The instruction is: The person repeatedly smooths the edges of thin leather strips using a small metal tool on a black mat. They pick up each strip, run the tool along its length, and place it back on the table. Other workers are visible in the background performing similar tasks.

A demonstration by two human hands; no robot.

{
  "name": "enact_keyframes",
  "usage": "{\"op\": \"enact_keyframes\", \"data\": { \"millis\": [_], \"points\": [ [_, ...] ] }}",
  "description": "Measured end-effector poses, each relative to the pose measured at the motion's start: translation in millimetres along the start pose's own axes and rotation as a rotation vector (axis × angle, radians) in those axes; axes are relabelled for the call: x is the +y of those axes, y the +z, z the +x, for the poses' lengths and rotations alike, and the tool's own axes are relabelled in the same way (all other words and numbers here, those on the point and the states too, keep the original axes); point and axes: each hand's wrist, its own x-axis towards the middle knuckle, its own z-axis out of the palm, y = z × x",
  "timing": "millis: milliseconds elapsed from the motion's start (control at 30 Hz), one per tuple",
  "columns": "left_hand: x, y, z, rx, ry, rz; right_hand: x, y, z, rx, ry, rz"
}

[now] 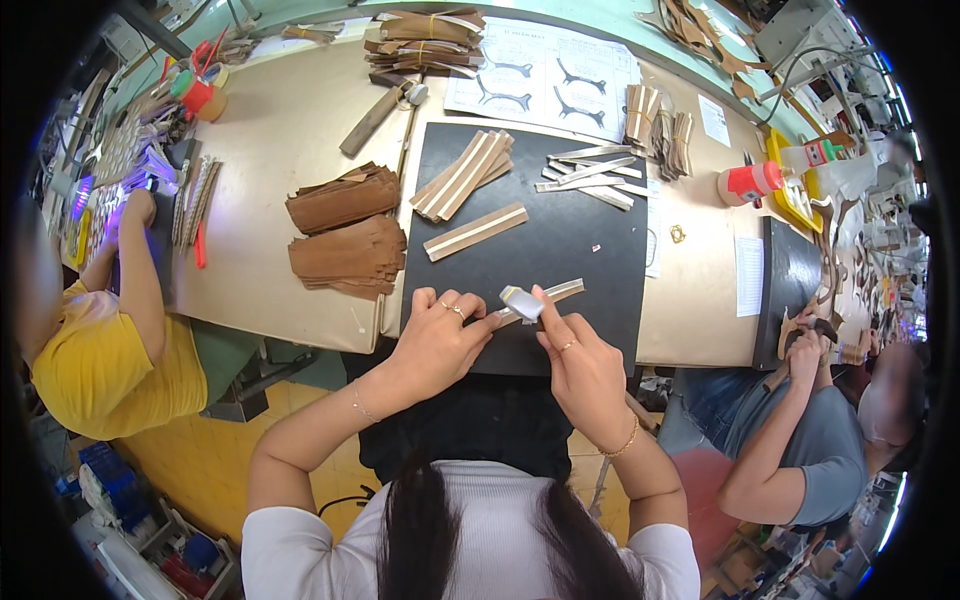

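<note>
My right hand [583, 368] is closed around a hammer, whose grey metal head [522, 303] shows above my fingers; the palm hides most of its handle. Under the head lies a narrow brown leather strip [567, 290] with a pale band along it, on a black work mat [590, 250]. The fingertips of my left hand [437, 338] pinch the near end of this strip. A wider tan strip [475, 231] with a white centre band lies just beyond my left hand. Farther off are a fanned pile of similar strips [462, 175] and several thin whitish strips [595, 175].
Left of the mat lie two stacks of brown leather pieces [345, 255]. Banded bundles [425, 40] and a printed sheet [545, 80] are at the back. Red-labelled bottles [750, 185] stand right. Co-workers sit at the left [110, 350] and right [800, 440].
</note>
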Motion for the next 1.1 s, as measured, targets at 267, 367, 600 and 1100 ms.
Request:
{"op": "enact_keyframes", "data": {
  "millis": [267,367,600,1100],
  "points": [
    [-5.8,-8.9,-7.1,-0.045,-0.032,-0.075,-0.3,2.2,0.6,-0.165,0.020,-0.132],
    [-6.7,-9.6,-9.6,-0.043,-0.008,-0.054,-0.1,0.9,0.4,-0.157,0.010,-0.130],
    [-8.2,-5.8,-11.3,-0.034,0.071,0.063,-4.4,-0.6,1.4,-0.040,-0.018,-0.038],
    [-10.0,-11.5,-21.5,-0.078,0.009,0.007,-2.5,0.6,0.3,-0.174,-0.017,-0.124]
  ]
}}
